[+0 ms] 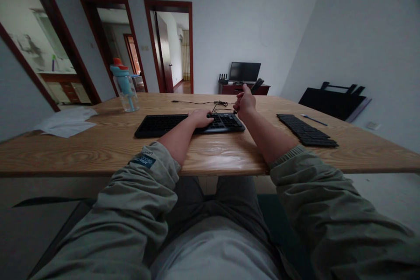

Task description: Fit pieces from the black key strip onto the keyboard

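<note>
A black keyboard [160,125] lies across the wooden table in front of me, its cable running off behind it. My left hand [200,118] rests on its middle and grips it, thumb over the keys and fingers toward the far edge. Just above the keyboard's right end, my right hand [245,103] is raised with closed fingers. A dark, slim object [257,85] sticks up from it; its exact kind is too unclear to tell. On the right lie rows of black key-like pieces [305,130], close together, beside a thin blue-handled brush [314,120].
A clear bottle with a blue and orange lid [122,83] stands at the table's back left. White paper sheets [67,121] lie at the left edge. The cable [200,102] curls behind the keyboard. Beyond the table [223,153] are a monitor [245,71] and a folded black frame [333,103].
</note>
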Demonstrator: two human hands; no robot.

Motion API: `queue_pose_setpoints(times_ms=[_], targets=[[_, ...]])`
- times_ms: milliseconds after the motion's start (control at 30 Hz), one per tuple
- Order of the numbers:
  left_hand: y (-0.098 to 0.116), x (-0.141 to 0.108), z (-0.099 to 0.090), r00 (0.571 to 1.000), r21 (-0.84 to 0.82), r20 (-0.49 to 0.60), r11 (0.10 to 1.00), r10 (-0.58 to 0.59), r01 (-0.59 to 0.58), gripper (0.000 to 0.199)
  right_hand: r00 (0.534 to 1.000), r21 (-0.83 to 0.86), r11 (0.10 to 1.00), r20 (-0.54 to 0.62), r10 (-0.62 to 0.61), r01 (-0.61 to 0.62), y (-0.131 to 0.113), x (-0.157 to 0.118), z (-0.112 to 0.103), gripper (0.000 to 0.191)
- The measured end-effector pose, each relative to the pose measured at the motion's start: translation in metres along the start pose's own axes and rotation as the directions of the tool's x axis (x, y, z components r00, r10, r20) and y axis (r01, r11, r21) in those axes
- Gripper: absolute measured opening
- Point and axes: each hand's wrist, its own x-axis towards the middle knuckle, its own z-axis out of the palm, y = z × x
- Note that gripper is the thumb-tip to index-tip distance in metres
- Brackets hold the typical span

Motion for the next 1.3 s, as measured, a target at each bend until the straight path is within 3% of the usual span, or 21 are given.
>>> queue_pose_setpoints(times_ms=[200, 300, 400, 767, 1300], targets=[[0.006, -0.004, -0.008, 0.999, -0.023, 0.051, 1.000, -0.009, 0.010, 0.050, 0.998, -0.069, 0.997, -0.055, 0.029, -0.033, -0.010, -0.025, -0.054, 0.052], [0.008, -0.006, -0.010, 0.998, -0.029, 0.070, 1.000, -0.001, 0.003, 0.048, 0.994, -0.099, 0.991, -0.075, 0.084, -0.091, -0.002, -0.046, -0.084, 0.051], [0.008, -0.007, -0.012, 0.998, -0.033, 0.069, 0.999, -0.008, 0.011, 0.048, 0.989, -0.101, 0.986, -0.083, 0.122, -0.130, 0.009, -0.058, -0.098, 0.051], [0.004, -0.006, -0.011, 0.999, -0.026, 0.052, 1.000, 0.003, -0.002, 0.046, 0.996, -0.065, 0.994, 0.022, -0.081, 0.082, 0.008, -0.066, -0.090, 0.050], [0.005, -0.008, -0.012, 0.998, -0.008, 0.058, 1.000, 0.008, -0.008, 0.046, 0.992, -0.116, 0.990, 0.108, -0.066, 0.079, 0.013, -0.064, -0.091, 0.050]])
